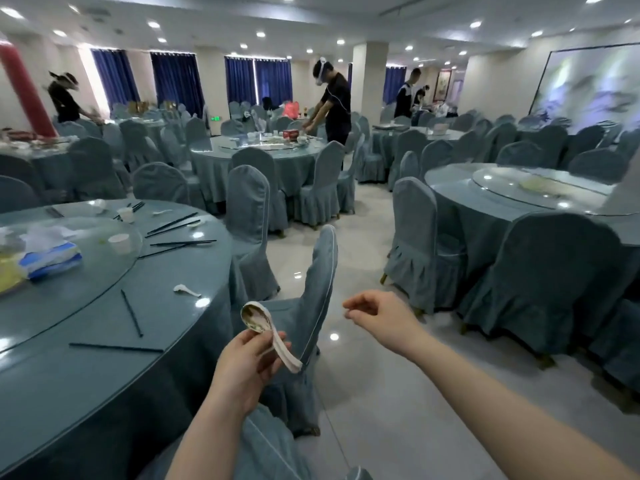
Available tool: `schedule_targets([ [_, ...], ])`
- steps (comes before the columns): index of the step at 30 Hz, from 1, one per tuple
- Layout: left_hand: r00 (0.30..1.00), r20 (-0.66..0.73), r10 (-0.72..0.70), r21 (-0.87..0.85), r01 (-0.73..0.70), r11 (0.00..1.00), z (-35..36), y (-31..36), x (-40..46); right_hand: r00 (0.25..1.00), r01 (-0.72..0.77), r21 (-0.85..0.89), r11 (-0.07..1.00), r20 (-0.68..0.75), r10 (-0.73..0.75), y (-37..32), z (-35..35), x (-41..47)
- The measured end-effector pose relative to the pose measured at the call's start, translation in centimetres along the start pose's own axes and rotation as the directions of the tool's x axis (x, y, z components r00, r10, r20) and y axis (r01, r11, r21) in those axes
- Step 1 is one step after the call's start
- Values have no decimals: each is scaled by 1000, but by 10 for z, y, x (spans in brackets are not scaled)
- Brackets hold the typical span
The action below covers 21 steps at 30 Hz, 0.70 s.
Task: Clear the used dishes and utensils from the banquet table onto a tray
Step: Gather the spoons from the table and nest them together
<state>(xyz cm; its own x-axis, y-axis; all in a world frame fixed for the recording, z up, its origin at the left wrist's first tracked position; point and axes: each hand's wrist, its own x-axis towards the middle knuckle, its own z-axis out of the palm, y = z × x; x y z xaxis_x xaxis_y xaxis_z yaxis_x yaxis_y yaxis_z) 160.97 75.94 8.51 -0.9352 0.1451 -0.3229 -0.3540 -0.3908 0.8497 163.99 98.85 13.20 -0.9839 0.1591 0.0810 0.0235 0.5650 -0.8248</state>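
My left hand [246, 365] grips a soiled white soup spoon [266, 329] just off the right edge of the round banquet table [86, 368], bowl up and handle slanting down to the right. My right hand [377, 311] hangs over the aisle floor with loosely curled fingers and holds nothing. On the table lie another white spoon [186, 290], several black chopsticks [131, 312], two paper cups [119, 243] and a further spoon [161, 212]. No tray is in view.
A glass turntable [69, 271] carries a blue tissue pack [52, 258] and wrappers. Covered chairs [311, 306] stand close against the table's right side. The tiled aisle [363, 393] runs between this table and another round table [519, 216]. People work at far tables.
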Motion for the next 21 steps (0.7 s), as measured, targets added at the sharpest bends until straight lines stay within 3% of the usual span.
schedule_targets([
  [10, 967, -207, 146, 90, -130, 987, 21, -10, 46, 995, 83, 101, 991, 53, -88, 49, -25, 62],
  [21, 908, -392, 148, -1, -161, 987, 139, -61, 149, 942, 156, 156, 975, 273, -194, 137, -93, 196],
])
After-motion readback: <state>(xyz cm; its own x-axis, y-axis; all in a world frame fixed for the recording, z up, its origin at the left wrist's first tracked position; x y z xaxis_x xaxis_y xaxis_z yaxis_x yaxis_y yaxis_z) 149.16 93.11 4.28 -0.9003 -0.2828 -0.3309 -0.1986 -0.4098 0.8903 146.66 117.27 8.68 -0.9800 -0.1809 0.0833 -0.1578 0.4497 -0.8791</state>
